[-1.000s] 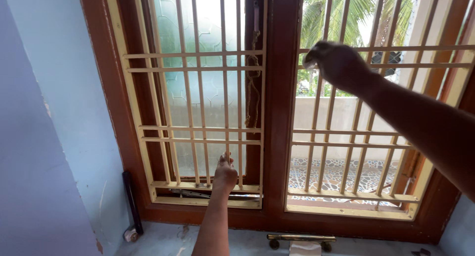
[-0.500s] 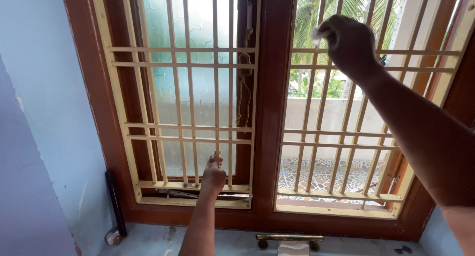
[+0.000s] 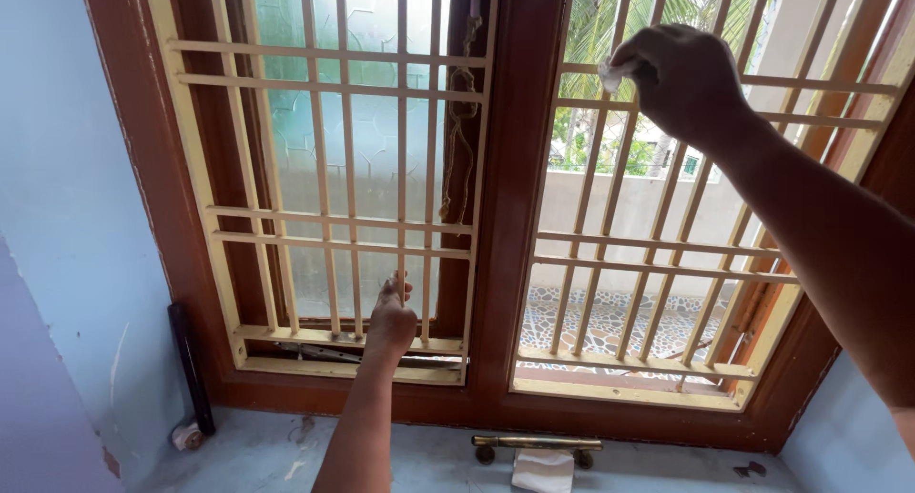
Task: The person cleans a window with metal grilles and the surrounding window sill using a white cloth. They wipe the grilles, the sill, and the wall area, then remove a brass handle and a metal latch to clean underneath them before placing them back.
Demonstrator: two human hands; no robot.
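A brown wooden window frame [image 3: 510, 169] holds two panels of cream metal grille. My left hand [image 3: 391, 317] grips a vertical bar low in the left grille [image 3: 348, 226], in front of frosted glass. My right hand [image 3: 681, 79] is raised at the top of the right grille [image 3: 658, 255] and pinches a small white cloth [image 3: 610, 74] against a bar. Through the right panel the window is open, with palm trees and a patterned terrace outside.
A frayed rope [image 3: 462, 121] hangs along the centre post. On the grey sill lie a brass handle [image 3: 537, 444] with a white rag [image 3: 541, 469] under it, and a black rod [image 3: 189, 364] leans in the left corner. Pale blue walls flank both sides.
The view has shifted so the window sits further left and higher. My right hand has moved up the right grille with the cloth. My left hand stays on the same bar.
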